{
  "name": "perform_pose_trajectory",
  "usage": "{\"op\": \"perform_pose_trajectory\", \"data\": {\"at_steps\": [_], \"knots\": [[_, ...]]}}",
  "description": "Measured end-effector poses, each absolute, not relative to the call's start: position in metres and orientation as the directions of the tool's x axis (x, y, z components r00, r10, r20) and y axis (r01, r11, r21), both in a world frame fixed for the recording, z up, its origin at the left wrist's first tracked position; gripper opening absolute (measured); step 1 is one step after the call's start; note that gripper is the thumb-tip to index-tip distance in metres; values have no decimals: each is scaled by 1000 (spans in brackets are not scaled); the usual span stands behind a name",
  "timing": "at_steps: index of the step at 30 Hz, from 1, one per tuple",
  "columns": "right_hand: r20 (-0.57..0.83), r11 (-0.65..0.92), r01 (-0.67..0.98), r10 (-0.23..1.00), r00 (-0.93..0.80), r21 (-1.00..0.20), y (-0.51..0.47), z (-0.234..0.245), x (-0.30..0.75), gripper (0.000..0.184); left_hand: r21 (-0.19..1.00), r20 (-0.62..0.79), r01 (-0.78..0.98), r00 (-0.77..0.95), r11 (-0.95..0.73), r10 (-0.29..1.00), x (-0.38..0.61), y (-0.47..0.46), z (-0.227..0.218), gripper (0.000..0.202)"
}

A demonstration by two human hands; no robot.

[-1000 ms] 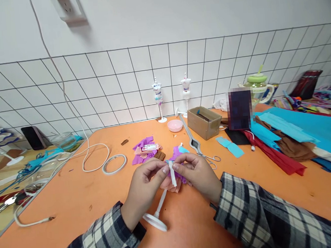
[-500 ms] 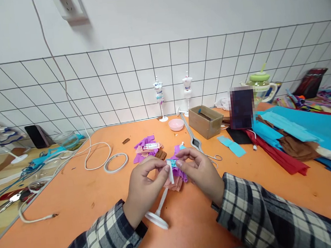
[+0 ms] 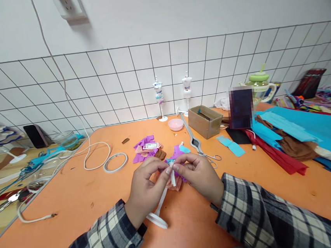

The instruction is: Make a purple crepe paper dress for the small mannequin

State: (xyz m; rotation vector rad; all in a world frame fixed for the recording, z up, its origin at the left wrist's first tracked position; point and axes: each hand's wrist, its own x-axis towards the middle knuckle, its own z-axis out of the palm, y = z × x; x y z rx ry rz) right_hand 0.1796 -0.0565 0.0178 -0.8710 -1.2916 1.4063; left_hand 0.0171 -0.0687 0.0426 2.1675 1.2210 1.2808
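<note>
My left hand [image 3: 150,188] is closed in a pinch, thumb and forefinger together on a narrow white tape strip [image 3: 173,177]. From the other side my right hand [image 3: 199,175] pinches the strip near its upper end, fingertips almost touching the left ones. Just behind them lies a small dress form, tilted, with its white stand base [image 3: 157,220] toward me. Purple, blue and pink ruffled crepe paper [image 3: 175,184] wraps it; my fingers hide much of its body.
A tape roll [image 3: 115,162] and a white cable [image 3: 97,144] lie left. Beyond my hands are folded paper pieces [image 3: 147,147], a pink bowl [image 3: 176,124], scissors [image 3: 212,159], a cardboard box [image 3: 205,121] and two upright dress forms [image 3: 159,95]. Coloured paper sheets [image 3: 295,135] spread right.
My right hand has shifted left and its fingertips now meet the left hand's at the white strip. The strip's upper end is now covered by the fingers.
</note>
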Motion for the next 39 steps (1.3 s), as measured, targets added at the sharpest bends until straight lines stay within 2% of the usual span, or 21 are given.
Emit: {"op": "perform_pose_trajectory", "data": {"at_steps": [3,9,12,14,17,20,22,24,28,31,33,35,39], "knots": [[160,117,-166,949,-272,-979,-59,16,179,27,682,504,478,240,-553,829,17,-69,45,23],[238,241,-21,933,-271,-970,-63,16,178,14,678,507,452,283,-580,814,16,-68,46,20],[364,393,92,903,-229,-915,-64,18,180,11,714,468,438,281,-546,838,16,-67,46,20],[519,555,213,830,-203,-804,-66,21,183,10,776,414,385,288,-500,864,17,-67,47,20],[713,750,348,653,-256,-562,-70,23,190,8,880,319,259,296,-397,900,20,-69,48,19],[822,862,392,458,-338,-320,-72,25,197,13,946,252,127,292,-298,923,22,-71,45,23],[846,883,404,394,-359,-240,-71,26,199,16,975,200,32,289,-218,936,23,-71,42,27],[852,871,415,411,-324,-263,-70,25,199,15,989,149,-29,295,-147,944,23,-71,41,28],[801,772,429,576,-161,-469,-67,22,193,3,985,151,36,280,-167,948,22,-71,46,26],[637,625,330,766,-83,-708,-65,18,190,30,952,230,155,202,-263,952,20,-70,46,24],[517,525,203,851,-98,-826,-63,17,191,39,929,266,219,170,-300,949,17,-68,44,23],[466,485,128,871,-154,-865,-60,19,193,28,921,277,233,170,-311,946,15,-65,42,23],[494,520,130,849,-188,-844,-56,24,194,9,915,306,205,204,-346,930,13,-64,42,20]]}}
